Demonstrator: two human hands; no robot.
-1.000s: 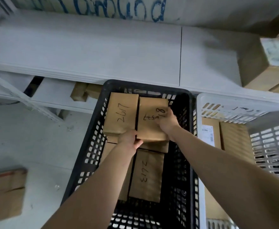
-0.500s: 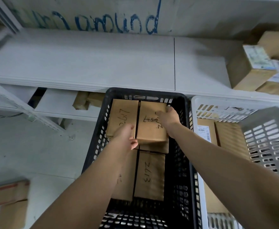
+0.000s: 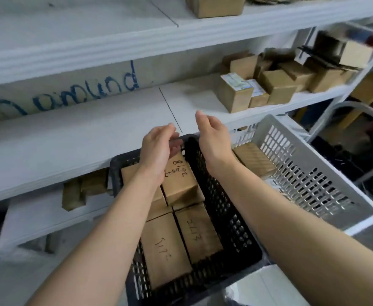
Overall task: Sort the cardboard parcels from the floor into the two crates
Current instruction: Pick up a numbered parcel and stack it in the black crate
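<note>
A black crate [image 3: 229, 219] holds several brown cardboard parcels with handwritten numbers. The top parcel [image 3: 181, 180] lies at the crate's far end, with two more parcels [image 3: 165, 246] side by side nearer me. A white crate [image 3: 309, 173] stands to the right with a parcel [image 3: 253, 157] inside. My left hand [image 3: 159, 149] hovers above the top parcel, fingers loosely bent, holding nothing. My right hand [image 3: 209, 135] is raised over the black crate's far rim, fingers relaxed and empty.
White shelves run behind the crates. The middle shelf [image 3: 70, 138] is bare on the left and carries several small cardboard boxes [image 3: 234, 91] on the right. More boxes [image 3: 81, 188] sit on the low shelf behind the black crate.
Both hands have let go of the top parcel and lifted away from it. The view has tilted up and swung to the right.
</note>
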